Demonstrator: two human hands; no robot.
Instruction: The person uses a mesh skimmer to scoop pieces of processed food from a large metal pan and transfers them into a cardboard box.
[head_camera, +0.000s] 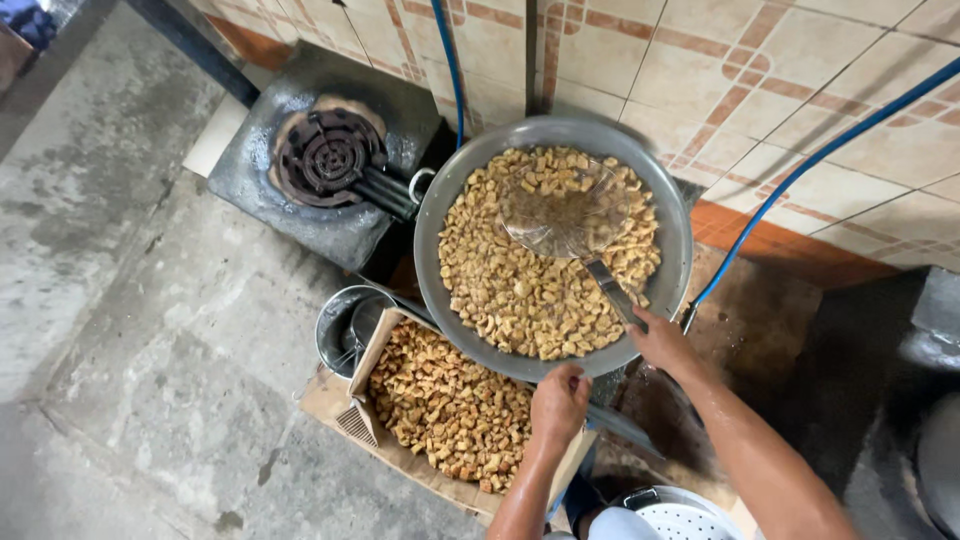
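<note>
Gripping the pan (437, 215) rim, left fingers (560, 392); right fingers (655, 335) clasp the skimmer (565, 210) handle.

head view | looks steeply down | near | wide pan (440, 215) centred

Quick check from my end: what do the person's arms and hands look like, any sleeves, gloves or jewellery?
Both forearms are bare as far as the frame shows, with no sleeves in view. The left hand and right hand wear no gloves. No watch, bracelet or ring can be seen. The right forearm has a wet-looking sheen.
</note>
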